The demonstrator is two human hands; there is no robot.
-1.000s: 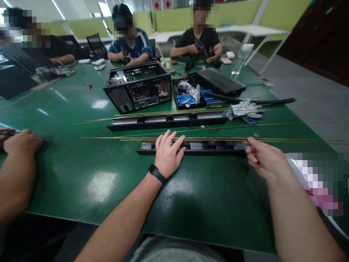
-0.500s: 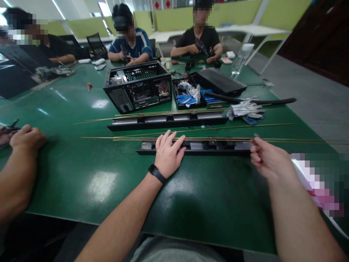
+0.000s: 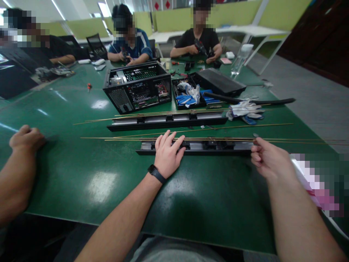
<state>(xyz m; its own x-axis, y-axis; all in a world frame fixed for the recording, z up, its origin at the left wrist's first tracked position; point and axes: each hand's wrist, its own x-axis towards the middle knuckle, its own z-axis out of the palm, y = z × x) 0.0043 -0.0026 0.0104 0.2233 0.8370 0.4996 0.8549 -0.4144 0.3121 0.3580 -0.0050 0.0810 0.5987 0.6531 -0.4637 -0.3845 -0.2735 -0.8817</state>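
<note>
My left hand [image 3: 168, 153] lies with fingers spread over a long black rail [image 3: 193, 152] with a silvery channel and dark blocks inside, touching its left part. Several thin brass-coloured rods [image 3: 122, 139] run lengthwise along that rail and stick out past both ends. At the rail's right end my right hand [image 3: 268, 158] is closed, thumb and forefinger pinching one thin rod; the exact grip is partly hidden. A small grey round piece [image 3: 255, 135] shows just above these fingertips. Behind lies a second black rail [image 3: 166, 123] with more thin rods along it.
Beyond the rails stand an open black computer case [image 3: 137, 89], a black tray [image 3: 188, 104] holding gloves, and a dark flat panel [image 3: 220, 80]. White-and-blue gloves [image 3: 245, 111] lie right. A co-worker's hand [image 3: 27, 137] rests at left. Two people opposite handle power tools.
One thin rod's left end has slid a little further left along the near rail. My hands have hardly moved. The dark tool by the co-worker's hand at left is out of sight.
</note>
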